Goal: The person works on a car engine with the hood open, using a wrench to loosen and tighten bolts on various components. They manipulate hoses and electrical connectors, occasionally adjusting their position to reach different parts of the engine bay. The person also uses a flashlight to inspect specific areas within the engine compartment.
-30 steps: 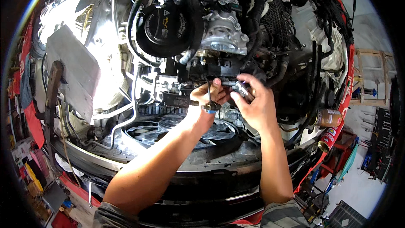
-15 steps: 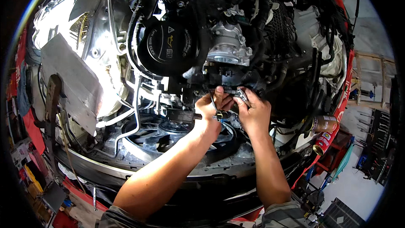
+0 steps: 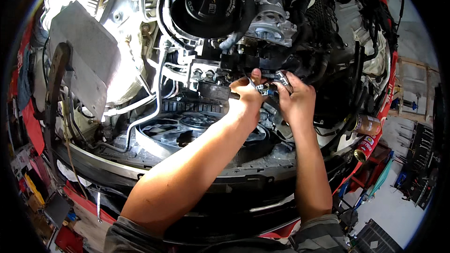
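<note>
Both my hands meet low in the front of an open engine bay, just below a dark housing. My right hand (image 3: 300, 98) is closed around the silver handle of what looks like a ratchet wrench (image 3: 283, 79). A thin dark bar runs left from the tool's head to my left hand (image 3: 246, 89), whose fingers curl round it with the thumb up. The bar's far end is hidden by those fingers. A small blue-marked connector (image 3: 268, 91) sits just under my hands. Behind them is a silver metal housing (image 3: 272, 23).
A round black oil cap (image 3: 213, 0) stands at the top. Below my left forearm lies the radiator fan (image 3: 197, 122). A grey metal plate (image 3: 84, 56) leans at left. Two spray cans, one brown (image 3: 367, 124) and one red (image 3: 368, 145), rest on the right edge.
The whole view has shifted, so the engine parts appear higher and slightly farther right. My hands keep their hold on the tool in about the same place on the engine.
</note>
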Tool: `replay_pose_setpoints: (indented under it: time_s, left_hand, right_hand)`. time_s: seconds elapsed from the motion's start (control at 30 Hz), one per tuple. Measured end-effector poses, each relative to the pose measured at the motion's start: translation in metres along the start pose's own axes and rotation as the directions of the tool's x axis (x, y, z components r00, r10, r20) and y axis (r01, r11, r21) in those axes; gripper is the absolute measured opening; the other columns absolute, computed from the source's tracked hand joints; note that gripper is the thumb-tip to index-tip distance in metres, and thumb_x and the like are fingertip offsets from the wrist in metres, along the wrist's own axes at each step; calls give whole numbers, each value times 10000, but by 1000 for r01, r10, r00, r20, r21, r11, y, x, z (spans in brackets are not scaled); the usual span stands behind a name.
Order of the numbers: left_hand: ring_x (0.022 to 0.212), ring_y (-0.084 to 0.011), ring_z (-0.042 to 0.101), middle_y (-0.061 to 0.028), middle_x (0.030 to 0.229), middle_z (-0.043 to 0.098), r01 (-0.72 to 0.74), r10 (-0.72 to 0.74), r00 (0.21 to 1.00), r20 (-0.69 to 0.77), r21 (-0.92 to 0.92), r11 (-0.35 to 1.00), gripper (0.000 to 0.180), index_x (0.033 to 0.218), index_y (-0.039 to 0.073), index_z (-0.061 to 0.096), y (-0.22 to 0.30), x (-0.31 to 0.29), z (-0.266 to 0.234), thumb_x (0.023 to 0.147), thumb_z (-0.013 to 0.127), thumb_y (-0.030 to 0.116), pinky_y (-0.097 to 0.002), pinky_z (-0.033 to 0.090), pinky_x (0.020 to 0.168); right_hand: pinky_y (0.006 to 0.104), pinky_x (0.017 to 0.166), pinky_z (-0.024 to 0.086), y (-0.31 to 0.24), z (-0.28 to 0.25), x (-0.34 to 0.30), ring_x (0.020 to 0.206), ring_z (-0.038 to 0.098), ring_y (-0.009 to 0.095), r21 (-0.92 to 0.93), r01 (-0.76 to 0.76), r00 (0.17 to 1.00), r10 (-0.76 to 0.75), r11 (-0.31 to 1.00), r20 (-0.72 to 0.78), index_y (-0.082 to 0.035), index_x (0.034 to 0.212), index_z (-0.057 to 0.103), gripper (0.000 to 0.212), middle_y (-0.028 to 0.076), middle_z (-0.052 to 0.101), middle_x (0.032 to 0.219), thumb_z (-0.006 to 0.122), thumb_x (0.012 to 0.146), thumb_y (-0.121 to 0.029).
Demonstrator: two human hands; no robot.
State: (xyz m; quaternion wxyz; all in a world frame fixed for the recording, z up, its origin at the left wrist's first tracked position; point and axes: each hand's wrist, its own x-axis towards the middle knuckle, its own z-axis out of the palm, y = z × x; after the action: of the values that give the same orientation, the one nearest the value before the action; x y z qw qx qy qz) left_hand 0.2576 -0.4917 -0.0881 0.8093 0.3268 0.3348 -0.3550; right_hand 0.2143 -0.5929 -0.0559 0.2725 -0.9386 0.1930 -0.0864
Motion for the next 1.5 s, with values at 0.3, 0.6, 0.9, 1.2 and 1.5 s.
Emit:
replay_pose_setpoints:
  time_s: [0.3,0.6,0.9,1.2,1.5]
  left_hand:
    - [858,-220,570,-108,848,570,-143,154,969,194,-71,987,296,884,7,520,-2,4,-19,844,589,292,-346,484,793]
    - [805,-158,555,-22,885,573,-39,33,999,30,213,976,161,930,108,504,-6,0,-10,910,494,267,-296,452,726]
    - [959,-234,561,-146,1132,503,-93,111,991,-77,209,974,404,1294,34,297,20,-71,-10,900,387,22,-335,450,871]
    - [937,-298,557,-145,978,596,-498,235,667,707,657,-566,246,1064,22,551,81,-217,-103,822,537,70,-375,429,826]
    - [987,-360,496,-226,1064,512,-53,937,-68,-343,939,340,354,1093,-72,468,58,-218,-245,858,500,190,-463,356,898]
  right_hand:
    - [407,655,466,-10,8,4,698,598,354,-142,35,994,-20,989,106,-33,929,628,230,193,616,725,602,758,-185]
    - [369,705,482,-6,-2,10,752,620,322,49,3,980,-13,999,197,-3,977,602,301,182,634,786,641,728,-168]
    - [343,550,450,-5,-9,10,586,598,273,383,114,989,-69,917,-129,25,903,530,280,165,610,691,610,825,-232]
    - [371,601,466,-42,-23,-35,661,597,272,134,-240,871,152,961,466,55,903,565,366,206,612,763,452,891,-293]
    - [245,299,344,-107,54,-51,421,492,142,387,-916,396,413,108,820,-58,738,479,332,60,513,562,403,907,-333]
